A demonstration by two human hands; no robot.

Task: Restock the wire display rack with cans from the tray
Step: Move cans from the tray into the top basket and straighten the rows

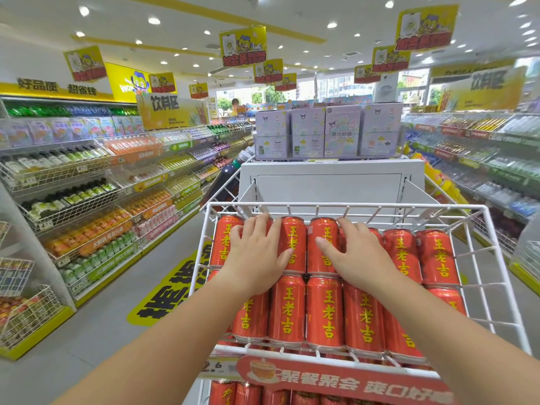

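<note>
we press our left hand point(257, 252) and right hand point(355, 254) flat, fingers spread and gripping nothing, on the red cans point(324, 311) lying in the wire display rack point(344, 206), likely to seat the rows; no tray visible.

Single head view, wide-angle, facing forward and down the aisle, close over white wire rack point(344, 206), edges bowed, far end probably blurred

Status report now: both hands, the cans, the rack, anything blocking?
Left hand and right hand flat on back-row red cans, gripping none. White wire rack shelf full, two rows lying down. No tray in view. Nothing blocking.
</note>
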